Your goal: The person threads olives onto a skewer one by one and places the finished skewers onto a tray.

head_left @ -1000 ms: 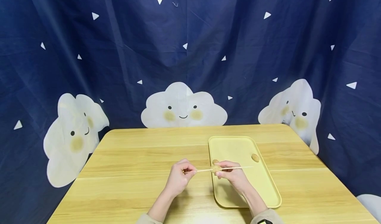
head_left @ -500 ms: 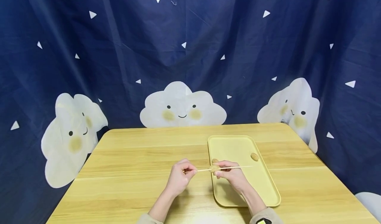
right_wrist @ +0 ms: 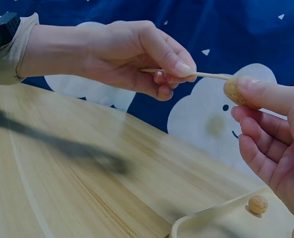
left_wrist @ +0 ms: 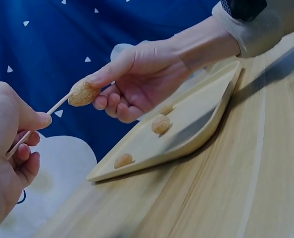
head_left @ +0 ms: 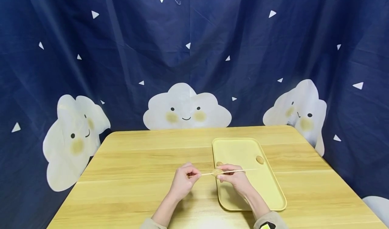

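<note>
Fingers of my left hand [head_left: 183, 180] pinch the thin stick [head_left: 207, 174]; my right hand [head_left: 239, 182] pinches the brown ball [left_wrist: 82, 94] threaded on it, over the left edge of the tray [head_left: 235, 151]. I'd hold the ball gently by its sides: probably light, crushable.

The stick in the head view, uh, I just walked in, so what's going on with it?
A person's left hand pinches the thin stick near one end, while the right hand grips a brown ball on it. In the head view the stick shows on both sides of that ball. Three more balls lie in the yellow tray on the wooden table.
</note>
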The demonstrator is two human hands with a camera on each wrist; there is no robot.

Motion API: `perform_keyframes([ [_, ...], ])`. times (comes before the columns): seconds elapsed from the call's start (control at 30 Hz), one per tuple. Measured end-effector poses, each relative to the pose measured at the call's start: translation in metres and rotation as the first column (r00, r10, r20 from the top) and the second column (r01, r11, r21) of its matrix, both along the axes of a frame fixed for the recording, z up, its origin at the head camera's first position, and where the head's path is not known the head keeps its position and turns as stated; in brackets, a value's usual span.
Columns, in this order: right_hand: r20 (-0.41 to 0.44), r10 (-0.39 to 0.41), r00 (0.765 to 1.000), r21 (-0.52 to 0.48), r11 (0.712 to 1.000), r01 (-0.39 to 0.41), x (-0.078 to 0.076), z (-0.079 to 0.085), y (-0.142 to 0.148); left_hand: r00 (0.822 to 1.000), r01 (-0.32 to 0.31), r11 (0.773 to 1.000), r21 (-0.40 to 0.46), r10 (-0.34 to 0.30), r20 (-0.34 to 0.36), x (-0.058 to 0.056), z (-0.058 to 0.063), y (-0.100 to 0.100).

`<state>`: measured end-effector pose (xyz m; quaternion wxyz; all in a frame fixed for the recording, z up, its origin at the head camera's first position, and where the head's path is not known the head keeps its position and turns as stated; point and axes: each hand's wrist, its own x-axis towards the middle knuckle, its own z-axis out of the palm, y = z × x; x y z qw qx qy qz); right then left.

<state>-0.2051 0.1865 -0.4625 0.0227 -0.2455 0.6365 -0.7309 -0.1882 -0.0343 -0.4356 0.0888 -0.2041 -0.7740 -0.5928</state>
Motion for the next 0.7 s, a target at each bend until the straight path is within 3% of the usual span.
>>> perform_keyframes([
  [0.27,0.077,-0.021,0.997,0.085,0.996,0.015,0.0009,0.0023,0.0031,0.998,0.039,0.999,-0.029,-0.037,0.051,-0.0011,-0.0044,-0.0038],
  [0.47,0.118,0.021,0.993,0.005,1.000,-0.022,0.0007,0.0002,0.0001,0.997,0.040,0.994,-0.100,-0.034,0.063,-0.0041,-0.0057,-0.0069],
  [0.7,0.168,-0.014,0.986,-0.037,0.999,0.021,0.0026,-0.0001,-0.0038,0.994,0.032,0.995,-0.100,-0.021,0.109,-0.0059,-0.0057,-0.0069],
])
